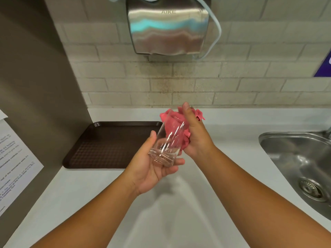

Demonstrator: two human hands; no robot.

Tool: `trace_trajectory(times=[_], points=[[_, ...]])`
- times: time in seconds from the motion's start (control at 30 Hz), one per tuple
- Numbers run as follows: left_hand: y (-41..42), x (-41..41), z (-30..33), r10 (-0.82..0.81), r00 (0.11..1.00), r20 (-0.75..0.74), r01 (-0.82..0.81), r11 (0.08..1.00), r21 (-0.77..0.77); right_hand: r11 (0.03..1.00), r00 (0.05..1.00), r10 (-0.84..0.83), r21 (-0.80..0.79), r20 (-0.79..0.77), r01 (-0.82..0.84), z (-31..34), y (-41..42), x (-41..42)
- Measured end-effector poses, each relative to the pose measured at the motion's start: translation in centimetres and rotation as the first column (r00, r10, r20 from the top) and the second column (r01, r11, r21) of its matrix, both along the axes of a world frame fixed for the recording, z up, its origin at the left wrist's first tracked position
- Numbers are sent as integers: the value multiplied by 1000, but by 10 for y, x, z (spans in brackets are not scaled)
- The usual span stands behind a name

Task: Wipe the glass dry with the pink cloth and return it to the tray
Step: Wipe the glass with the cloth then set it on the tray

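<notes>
Two hands work together: the left hand (152,169) grips the tilted glass (167,140) while the right hand (195,135) clutches the pink cloth (174,126) stuffed inside it.

Clear glass (167,140): tall tumbler, tilted, base low and toward the camera, mouth up and away. Pink cloth (176,125): crumpled, bunched at the mouth and against the far side. Brown tray (107,145): flat on bench, bare, left of glass.

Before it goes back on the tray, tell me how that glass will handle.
The glass looks thin and clear, so probably fragile. Its smooth sides may be slippery in the left hand. Tall and narrow, it could tip on the tray.
</notes>
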State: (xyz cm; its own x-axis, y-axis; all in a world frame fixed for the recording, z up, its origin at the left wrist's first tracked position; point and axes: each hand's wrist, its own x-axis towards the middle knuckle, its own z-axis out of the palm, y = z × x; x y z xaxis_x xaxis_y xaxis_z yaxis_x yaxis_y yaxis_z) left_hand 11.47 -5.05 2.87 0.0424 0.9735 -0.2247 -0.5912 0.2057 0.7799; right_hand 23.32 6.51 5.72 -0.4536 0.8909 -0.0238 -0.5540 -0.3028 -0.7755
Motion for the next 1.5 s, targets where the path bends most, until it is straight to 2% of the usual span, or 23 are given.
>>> trace_trajectory(times=[0.07,0.1,0.17,0.2,0.23,0.27,0.33,0.37,0.47,0.57,0.67,0.77,0.8,0.83,0.87,0.9,0.97,1.03,1.1,1.17,1.27,1.33,1.5], points=[[3,2,-1,138,971,-193,-129,990,59,993,991,-118,-1,56,118,1,3,0],[4,3,-3,224,912,-343,-196,974,114,983,976,-182,37,120,179,2,3,-1],[4,7,-7,358,663,-658,-261,934,245,962,936,-271,104,226,254,4,1,-5],[5,9,-11,392,560,-730,-269,919,288,958,928,-283,113,242,262,4,-1,-7],[6,10,-12,403,539,-740,-265,914,306,962,934,-267,118,236,245,4,-2,-7],[6,11,-9,393,610,-688,-258,920,296,973,953,-218,117,210,197,2,-5,-7],[7,9,-2,302,836,-458,-230,951,206,993,991,-41,116,129,26,0,-14,-8],[8,7,2,242,908,-342,-194,967,167,991,994,27,126,110,-40,0,-17,-7],[7,-1,3,40,990,-136,-28,995,92,984,993,57,161,106,-74,-2,-13,-5],[6,-4,3,-68,992,-102,71,997,26,991,995,49,123,92,-60,-3,-11,-4],[8,1,3,72,935,-346,-71,997,16,999,989,-19,30,145,15,-4,-10,-4],[8,7,-5,294,668,-684,-210,956,206,990,956,-134,81,261,116,-9,-10,-8],[7,8,-8,314,592,-742,-190,950,249,987,952,-149,92,266,129,-10,-11,-9],[7,9,-10,311,571,-760,-173,950,259,987,954,-146,96,261,125,-10,-11,-8],[6,9,-11,283,616,-735,-157,958,238,990,962,-127,91,241,108,-9,-11,-7],[5,8,-11,235,714,-660,-136,971,198,994,973,-93,75,210,79,-7,-11,-5],[3,5,-10,103,901,-421,-60,992,114,999,988,-11,40,155,5,-7,-9,0],[0,2,-9,-12,968,-252,31,997,74,998,989,50,42,137,-56,-7,-7,4],[1,-1,-8,-70,971,-228,83,995,49,996,991,70,53,115,-77,-6,-4,6],[3,-3,-5,-26,935,-354,42,998,37,997,993,54,55,104,-60,-4,-3,8],[9,-8,-1,96,783,-614,-54,995,87,991,984,-13,130,179,-11,-5,-2,6],[12,-9,1,86,705,-704,-43,996,78,981,971,-65,194,229,20,-10,-1,2],[13,-19,-8,-11,755,-655,9,1000,-7,980,964,-113,187,239,69,-18,-1,0]])
